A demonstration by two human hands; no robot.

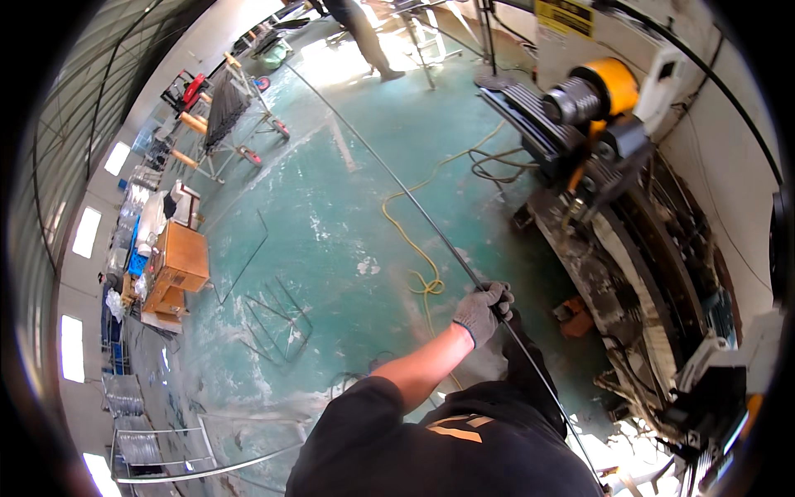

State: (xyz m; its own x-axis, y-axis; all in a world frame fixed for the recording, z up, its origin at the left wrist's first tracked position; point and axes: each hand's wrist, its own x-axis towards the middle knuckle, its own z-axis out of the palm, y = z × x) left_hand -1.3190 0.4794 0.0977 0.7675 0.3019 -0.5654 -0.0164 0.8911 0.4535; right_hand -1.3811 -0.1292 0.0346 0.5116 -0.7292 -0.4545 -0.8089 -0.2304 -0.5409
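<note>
Head view: left hand [478,317] curled round a long rod [450,244], 11-to-5 o'clock. Right hand, can't tell from over here.

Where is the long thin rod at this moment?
In the head view, the rod slants from upper left of centre to lower right, gripped by the gloved left hand, and crosses in front of the yellow cable.

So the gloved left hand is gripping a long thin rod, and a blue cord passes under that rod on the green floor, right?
Not quite: the head view shows that the cord is yellow, not blue. The gloved left hand does grip the long thin rod, and the cord passes under it on the green floor.
</note>
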